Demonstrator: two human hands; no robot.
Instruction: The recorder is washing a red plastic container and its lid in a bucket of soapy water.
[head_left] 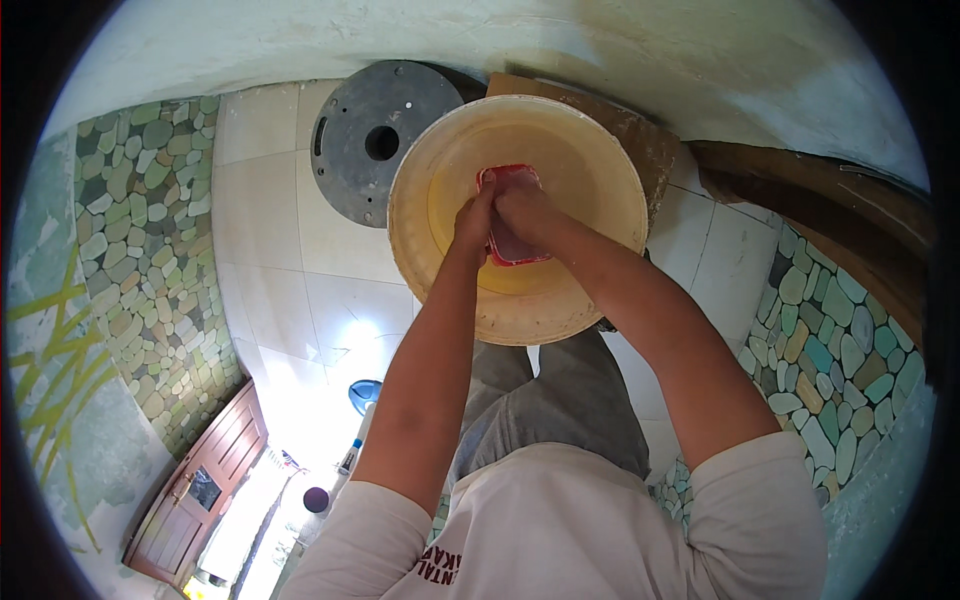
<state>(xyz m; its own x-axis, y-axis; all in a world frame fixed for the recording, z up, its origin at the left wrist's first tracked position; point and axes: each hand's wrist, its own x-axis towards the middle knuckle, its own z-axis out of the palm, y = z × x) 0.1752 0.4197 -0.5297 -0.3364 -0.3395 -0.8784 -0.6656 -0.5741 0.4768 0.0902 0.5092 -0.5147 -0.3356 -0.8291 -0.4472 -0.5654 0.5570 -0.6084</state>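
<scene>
A wide, round cream-coloured tub (612,290) stands in front of me, yellowish inside. Within it is a small rectangular red container (520,252) with rounded corners and pale stuff along its rim. My left hand (474,218) grips the container's left side, thumb up along the edge. Reaching down into the container, my right hand (522,210) is beside the left one, back of the hand upward. Its fingers are hidden from view, so whether they hold anything does not show.
Left of the tub lies a grey round disc (350,150) with a centre hole. A brown board (655,150) sits behind the tub, against the wall. Dark curved wood (820,190) leans at the right. Pale floor tiles (265,200) border pebble-patterned surfaces; a wooden door (205,480) is lower left.
</scene>
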